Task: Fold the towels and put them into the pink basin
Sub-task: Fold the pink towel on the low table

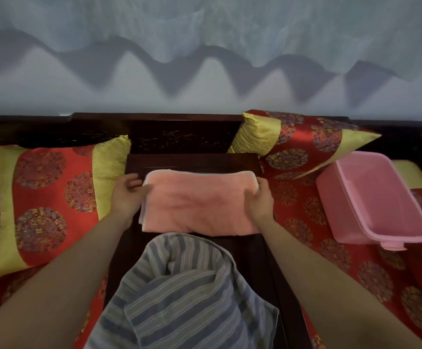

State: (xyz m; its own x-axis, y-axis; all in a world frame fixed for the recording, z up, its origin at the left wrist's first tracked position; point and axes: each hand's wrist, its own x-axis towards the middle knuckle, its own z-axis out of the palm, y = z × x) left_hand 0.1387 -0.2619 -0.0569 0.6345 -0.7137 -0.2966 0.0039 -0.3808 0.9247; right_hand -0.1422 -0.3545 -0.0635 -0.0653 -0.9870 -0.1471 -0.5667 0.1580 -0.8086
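Towel [199, 200] (plush pink rectangle), ends gripped.

Pink towel [199, 202], blue-striped towel [187, 293]

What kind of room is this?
Probably a home sitting room: a dark wooden couch with red-and-gold cushions, a low wooden table between them, and a pink plastic basin.

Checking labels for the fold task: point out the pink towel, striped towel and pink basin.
pink towel [199, 202]: head view, middle of its top layer.
striped towel [187, 285]: head view, middle of the heap.
pink basin [338, 210]: head view, outer side wall.
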